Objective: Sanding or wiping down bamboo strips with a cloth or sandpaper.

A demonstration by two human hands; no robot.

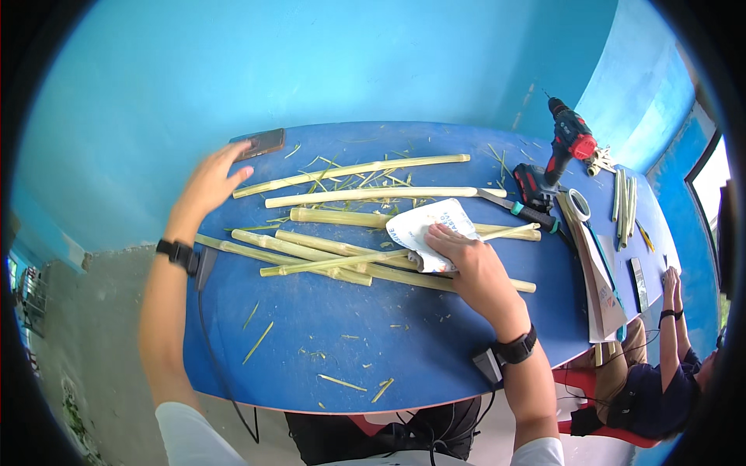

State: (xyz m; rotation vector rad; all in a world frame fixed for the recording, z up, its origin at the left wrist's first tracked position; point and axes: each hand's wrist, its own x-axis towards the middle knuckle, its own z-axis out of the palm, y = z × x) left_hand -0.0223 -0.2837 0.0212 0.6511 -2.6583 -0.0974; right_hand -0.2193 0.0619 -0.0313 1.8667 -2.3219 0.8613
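My right hand (466,260) presses a folded white sheet of sandpaper (423,225), printed on its back, against the pale green bamboo stalks near the middle of the table. At the far left, my left hand (208,182) is open, its fingers stretched to the edge of a dark phone (266,143); whether they touch it I cannot tell. Several stalks lie crossed in a loose pile, among them a thick one (338,217) under the sheet. Two longer stalks, one in front (373,194) and one farther back (357,168), lie beyond the pile.
On the blue table (435,342) are scattered green shavings (258,342). A knife (532,216) lies right of the stalks, with a cordless drill (563,147) upright behind it. Cardboard (594,272) and a tape roll (579,203) lie farther right. Another person (660,388) sits at the right.
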